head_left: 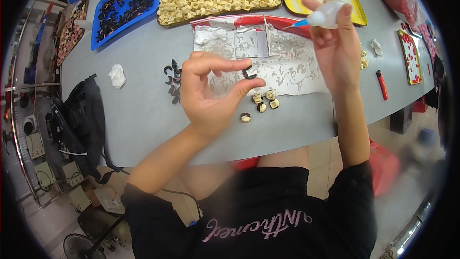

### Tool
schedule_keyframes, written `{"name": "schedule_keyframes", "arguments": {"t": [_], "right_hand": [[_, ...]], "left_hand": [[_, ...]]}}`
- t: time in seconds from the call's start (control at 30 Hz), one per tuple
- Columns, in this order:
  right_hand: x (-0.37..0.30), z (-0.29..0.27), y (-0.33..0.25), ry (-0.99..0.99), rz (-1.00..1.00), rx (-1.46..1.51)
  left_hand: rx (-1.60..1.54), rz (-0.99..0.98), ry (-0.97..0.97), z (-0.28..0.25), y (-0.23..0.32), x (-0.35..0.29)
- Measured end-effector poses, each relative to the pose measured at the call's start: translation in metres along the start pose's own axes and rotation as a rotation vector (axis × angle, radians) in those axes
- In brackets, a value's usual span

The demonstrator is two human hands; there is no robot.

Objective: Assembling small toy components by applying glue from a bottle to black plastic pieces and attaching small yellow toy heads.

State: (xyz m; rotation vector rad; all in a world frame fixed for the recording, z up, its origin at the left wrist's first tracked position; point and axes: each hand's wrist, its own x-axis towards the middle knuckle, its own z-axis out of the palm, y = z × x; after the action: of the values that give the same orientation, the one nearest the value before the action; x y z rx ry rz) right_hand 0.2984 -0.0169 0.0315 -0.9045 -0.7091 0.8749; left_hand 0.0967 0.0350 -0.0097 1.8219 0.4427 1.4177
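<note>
My left hand (pixel 206 88) pinches a small black C-shaped piece (pixel 248 74) between thumb and forefinger, raised above the table. In my right hand (pixel 338 60) is a translucent white squeeze bottle (pixel 328 15), tilted so its blue needle tip (pixel 301 23) points left. Below the left fingertips lie several small cream pieces with black parts on them (pixel 261 107). More loose black pieces (pixel 173 77) are scattered just left of my left hand, partly hidden by it. Under both hands is a white sheet (pixel 292 79) covered with grey smears.
A blue tray (pixel 155 7) of black pieces and a dark tray (pixel 215 0) heaped with cream pieces stand at the back. A yellow-rimmed tray (pixel 362 17) is beside them. Crumpled tissue (pixel 116 76) lies left; a red-handled tool (pixel 382 85) lies right. A black bag (pixel 81 120) hangs at the left edge.
</note>
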Motion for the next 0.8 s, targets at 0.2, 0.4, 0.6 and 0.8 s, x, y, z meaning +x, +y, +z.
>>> {"name": "schedule_keyframes", "arguments": {"t": [0.2, 0.4, 0.6, 0.8], "right_hand": [[-0.001, -0.02, -0.036, -0.105, -0.076, -0.032], [-0.044, -0.036, -0.022, -0.136, -0.254, -0.799], [-0.054, -0.053, -0.013, -0.41, -0.364, -1.227], [-0.053, -0.052, -0.014, -0.449, -0.375, -1.293]], "left_hand": [[0.046, 0.153, -0.052, -0.004, 0.01, 0.0], [0.125, 0.313, -0.102, -0.005, 0.018, 0.001], [0.116, 0.361, -0.098, 0.0, 0.017, 0.001], [0.099, 0.185, -0.157, 0.003, 0.013, 0.002]]}}
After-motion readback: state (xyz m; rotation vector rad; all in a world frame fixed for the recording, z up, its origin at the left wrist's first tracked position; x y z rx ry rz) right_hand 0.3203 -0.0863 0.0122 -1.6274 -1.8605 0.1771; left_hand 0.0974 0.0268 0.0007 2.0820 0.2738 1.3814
